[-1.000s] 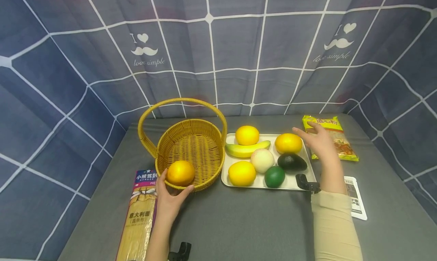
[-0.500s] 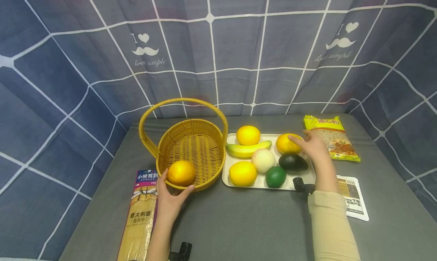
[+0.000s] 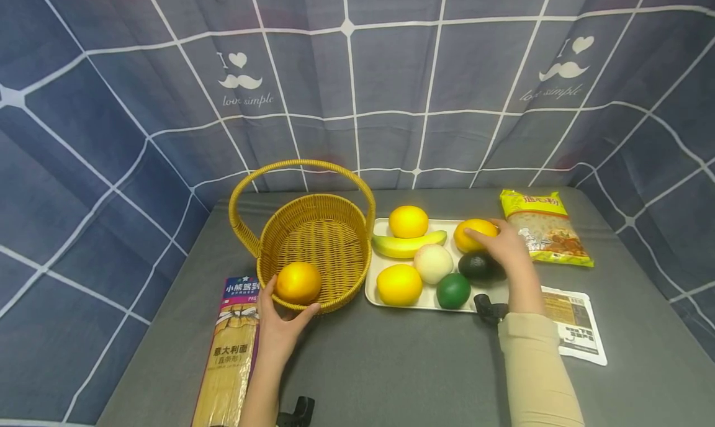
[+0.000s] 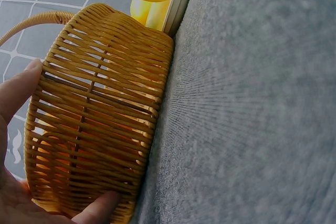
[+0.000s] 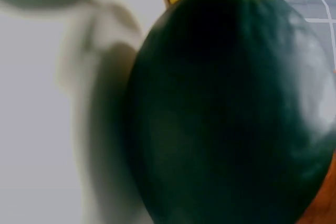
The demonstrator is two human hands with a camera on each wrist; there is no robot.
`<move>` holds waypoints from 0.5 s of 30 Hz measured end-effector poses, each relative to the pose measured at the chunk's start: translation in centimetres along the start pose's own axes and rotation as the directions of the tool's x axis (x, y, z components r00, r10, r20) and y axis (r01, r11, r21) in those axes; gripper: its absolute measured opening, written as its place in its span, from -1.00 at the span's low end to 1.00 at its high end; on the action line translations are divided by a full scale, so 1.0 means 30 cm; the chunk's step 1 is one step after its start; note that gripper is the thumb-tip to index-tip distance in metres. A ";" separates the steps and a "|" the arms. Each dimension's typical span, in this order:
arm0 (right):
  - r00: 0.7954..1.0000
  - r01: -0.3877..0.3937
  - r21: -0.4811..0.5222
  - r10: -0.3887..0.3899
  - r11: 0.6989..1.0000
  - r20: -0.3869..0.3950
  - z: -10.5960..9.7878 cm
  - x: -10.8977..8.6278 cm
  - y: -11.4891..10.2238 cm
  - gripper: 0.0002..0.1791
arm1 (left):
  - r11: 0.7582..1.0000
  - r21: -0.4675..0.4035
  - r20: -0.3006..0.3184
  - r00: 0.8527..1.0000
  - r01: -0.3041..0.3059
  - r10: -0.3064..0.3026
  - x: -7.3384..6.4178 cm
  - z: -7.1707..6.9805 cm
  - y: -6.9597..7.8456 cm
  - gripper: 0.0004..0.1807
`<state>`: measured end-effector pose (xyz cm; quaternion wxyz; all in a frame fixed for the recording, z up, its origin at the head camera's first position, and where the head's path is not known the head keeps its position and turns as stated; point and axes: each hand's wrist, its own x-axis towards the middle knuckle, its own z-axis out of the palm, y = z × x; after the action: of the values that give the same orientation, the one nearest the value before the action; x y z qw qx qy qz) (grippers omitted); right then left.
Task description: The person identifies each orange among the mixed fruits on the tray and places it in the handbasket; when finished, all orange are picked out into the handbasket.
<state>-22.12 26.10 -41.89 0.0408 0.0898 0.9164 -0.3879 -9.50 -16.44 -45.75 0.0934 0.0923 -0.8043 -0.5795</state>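
My left hand (image 3: 277,331) holds the near left rim of a wicker basket (image 3: 329,244) with a tall arched handle. In the left wrist view, a thumb is at the rim and a fingertip lies against the woven wall of the basket (image 4: 100,108). One orange (image 3: 298,283) sits inside, close to that hand. My right hand (image 3: 507,247) reaches over the right end of a white tray (image 3: 374,278), thumb and fingers around another orange (image 3: 475,233). Beneath the hand lies a dark avocado (image 3: 477,265), partly covered; this avocado (image 5: 226,108) fills most of the right wrist view.
The tray also carries a yellow fruit (image 3: 399,285), a second one (image 3: 408,221) behind, a banana (image 3: 408,246), a pale peach (image 3: 432,264) and a green fruit (image 3: 453,291). Spaghetti (image 3: 231,346) lies left, a pasta bag (image 3: 544,225) back right, a white packet (image 3: 581,328) near the right forearm.
My right hand has come left and down from over the pasta bag onto the orange at the tray's right end. The left hand and basket have stayed put.
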 end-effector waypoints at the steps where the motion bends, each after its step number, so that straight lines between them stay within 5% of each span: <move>1: 1.000 -0.001 0.002 0.001 1.000 -0.003 0.003 0.000 0.000 0.12 | 1.000 0.000 0.000 1.000 0.000 0.000 0.000 0.000 0.000 0.04; 15: 0.997 0.022 0.032 -0.020 0.999 -0.072 0.035 0.012 0.017 0.14 | 1.000 -0.014 -0.002 1.000 -0.005 0.005 -0.001 0.000 -0.004 0.03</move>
<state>-22.36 25.76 -43.03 0.0024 0.0946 0.9118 -0.3997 -9.48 -16.48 -45.86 0.0966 0.0902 -0.8004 -0.5847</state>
